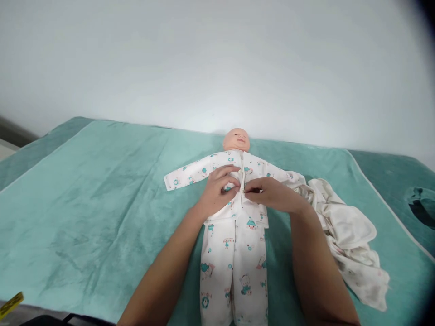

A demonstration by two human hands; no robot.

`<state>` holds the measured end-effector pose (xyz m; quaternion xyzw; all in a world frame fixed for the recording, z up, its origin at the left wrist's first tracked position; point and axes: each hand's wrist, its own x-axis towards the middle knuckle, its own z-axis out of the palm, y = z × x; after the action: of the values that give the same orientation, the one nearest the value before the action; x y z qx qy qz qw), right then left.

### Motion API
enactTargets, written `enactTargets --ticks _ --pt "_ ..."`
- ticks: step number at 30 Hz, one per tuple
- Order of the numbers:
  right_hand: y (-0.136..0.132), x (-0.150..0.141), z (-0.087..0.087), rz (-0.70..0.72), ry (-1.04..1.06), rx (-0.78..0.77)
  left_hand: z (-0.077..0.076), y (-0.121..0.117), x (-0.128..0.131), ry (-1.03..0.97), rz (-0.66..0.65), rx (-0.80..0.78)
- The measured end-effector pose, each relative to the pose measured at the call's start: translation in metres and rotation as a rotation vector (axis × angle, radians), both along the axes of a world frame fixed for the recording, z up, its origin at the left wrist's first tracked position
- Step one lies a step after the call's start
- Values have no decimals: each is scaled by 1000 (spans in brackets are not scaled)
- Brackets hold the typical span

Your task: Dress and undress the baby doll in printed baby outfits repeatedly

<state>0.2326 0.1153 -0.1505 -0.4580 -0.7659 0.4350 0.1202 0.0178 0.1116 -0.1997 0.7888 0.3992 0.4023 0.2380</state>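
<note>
Noted from where I stand: two bare hands at work on the front of one pajama top, which is on one baby doll lying face up, its head beyond both hands. The right hand has thumb and forefinger pinched on the placket. The left hand lies on the chest opposite, its fingertips meeting the same edge; whether they grip it or only steady it, I cannot tell.

Handling, in my judgement: the top is light, soft and limp, apt to wrinkle rather than tear, and not slippery. The doll's head looks smooth and firm. The sound hold is the placket edge, one hand either side, with the cloth kept flat. Any fastener between the fingers is too small to identify.

Count: one top, two sleeves, one spread outward beyond the left hand, the other running past the right; one pair of printed trousers, two legs, nearer than both hands; one heap of pale cloth to the right of the right hand, number of pieces not determinable; one green towel beneath all.
</note>
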Motion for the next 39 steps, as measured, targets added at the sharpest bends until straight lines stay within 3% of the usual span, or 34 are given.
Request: enactTargets --ticks 9,15,25,34,39 --pt "11 5 -7 142 134 -15 1 0 -1 46 -6 4" --pt "14 5 -15 -17 257 -63 -2 2 -2 17 -16 24" --pt "22 8 -32 -101 356 -72 -2 2 1 -30 17 1" --pt "22 5 -29 -88 335 -63 2 4 -2 -19 -51 -60" --pt "20 2 -25 -120 279 -39 1 3 0 9 3 -13"
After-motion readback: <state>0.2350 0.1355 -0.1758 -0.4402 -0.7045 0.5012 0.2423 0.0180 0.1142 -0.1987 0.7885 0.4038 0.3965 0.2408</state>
